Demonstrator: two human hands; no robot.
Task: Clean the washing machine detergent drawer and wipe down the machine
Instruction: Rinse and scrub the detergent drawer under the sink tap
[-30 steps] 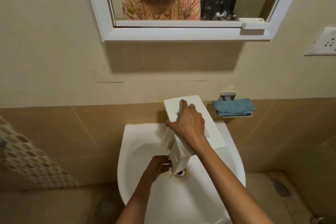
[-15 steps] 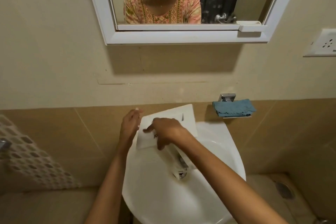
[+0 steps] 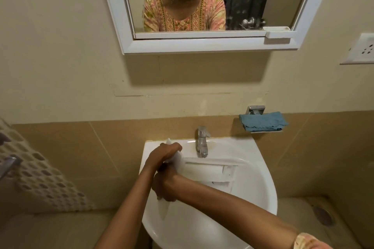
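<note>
Over the sink point(image 3: 259, 178) we hold the drawer point(image 3: 208, 171) across the basin, with its body just below the tap point(image 3: 202, 141). Our left hand point(image 3: 166, 153) curls round the top of the front panel, and our right hand point(image 3: 165, 188) grips the panel lower down. We judge this to be the rinsing step, though we see no water running. The next move likely calls for one hand to leave the drawer and open the tap while the other steadies the drawer.
</note>
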